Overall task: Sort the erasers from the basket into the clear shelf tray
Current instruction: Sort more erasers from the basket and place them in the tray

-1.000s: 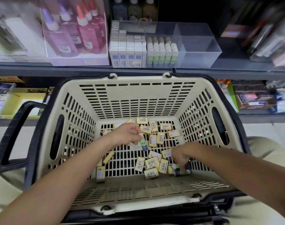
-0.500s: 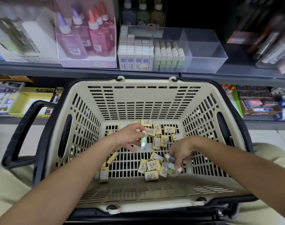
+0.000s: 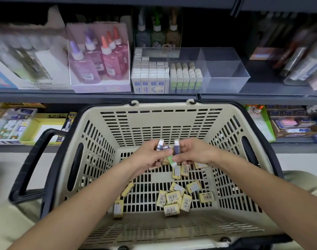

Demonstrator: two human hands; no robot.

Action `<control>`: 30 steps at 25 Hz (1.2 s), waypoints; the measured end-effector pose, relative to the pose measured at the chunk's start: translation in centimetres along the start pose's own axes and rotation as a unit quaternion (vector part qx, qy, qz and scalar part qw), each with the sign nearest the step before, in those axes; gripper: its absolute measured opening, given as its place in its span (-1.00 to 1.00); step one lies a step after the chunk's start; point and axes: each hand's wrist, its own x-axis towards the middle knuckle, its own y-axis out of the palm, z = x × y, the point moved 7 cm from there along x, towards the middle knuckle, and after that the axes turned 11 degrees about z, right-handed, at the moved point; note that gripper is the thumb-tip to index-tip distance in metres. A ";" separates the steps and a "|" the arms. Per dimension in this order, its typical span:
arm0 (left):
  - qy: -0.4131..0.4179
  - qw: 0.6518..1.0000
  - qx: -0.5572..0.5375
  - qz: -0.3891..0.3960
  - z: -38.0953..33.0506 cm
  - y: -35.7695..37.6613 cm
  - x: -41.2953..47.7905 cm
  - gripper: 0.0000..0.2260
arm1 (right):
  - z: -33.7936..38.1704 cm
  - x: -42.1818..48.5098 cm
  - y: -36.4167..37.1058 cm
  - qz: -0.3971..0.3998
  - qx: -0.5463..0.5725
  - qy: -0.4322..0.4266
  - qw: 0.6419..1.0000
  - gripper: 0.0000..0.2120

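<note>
Head view: left hand (image 3: 147, 156) and right hand (image 3: 193, 152) meet above the middle of the basket (image 3: 161, 107), fingertips nearly touching. Left hand pinches two blue-and-white sleeved erasers (image 3: 160, 147), ends up. Right hand pinches one blue-sleeved eraser (image 3: 177, 148). A green eraser (image 3: 170, 159) slants down between the two hands; which hand grips it, cannot tell. Yellow erasers (image 3: 172, 197) lie loose on the basket floor, below the hands.

Clear shelf tray (image 3: 226, 76) sits on the shelf (image 3: 100, 95) straight ahead, beyond and above the basket's far rim. Left compartment: blue-white pieces standing on end. Middle: green ones, likewise. Right compartment: nothing visible inside.

Judgement: the held pieces are bunched for carrying forward. The blue section lies ahead-left, nearer the left hand; the green section is dead ahead. The green eraser's long axis needs turning upright to match the rows.
</note>
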 end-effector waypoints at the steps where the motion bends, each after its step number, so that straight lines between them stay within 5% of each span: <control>1: 0.017 1.000 -0.005 -0.017 -0.9 -0.4 -0.1 -0.91 | 0.6 -0.3 -0.6 -0.009 0.012 -0.018 1.000 -0.88; 10: 0.096 0.989 0.045 -0.099 -9.1 -2.1 0.3 -0.87 | 7.1 -4.0 -8.6 -0.205 -0.029 -0.124 0.970 -0.77; 14: 0.161 0.975 0.040 -0.150 -12.9 -3.3 0.5 -0.87 | 9.7 -5.4 -12.1 -0.275 -0.035 -0.173 0.945 -0.94; 18: 0.216 0.963 0.007 -0.165 -15.5 -4.0 1.0 -0.88 | 12.5 -7.2 -17.4 -0.406 -0.083 -0.192 0.890 -0.84; 21: 0.227 0.959 0.001 -0.169 -16.1 -4.1 1.5 -0.86 | 15.0 -7.8 -20.2 -0.489 -0.236 -0.154 0.825 -0.88; 23: 0.227 0.959 -0.002 -0.168 -16.2 -4.2 1.9 -0.86 | 15.9 -6.7 -21.1 -0.482 -0.330 -0.121 0.802 -0.89; 30: 0.220 0.961 -0.026 -0.165 -15.3 -4.8 2.8 -0.88 | 14.3 -1.6 -22.5 -0.374 -0.373 0.017 0.849 -0.86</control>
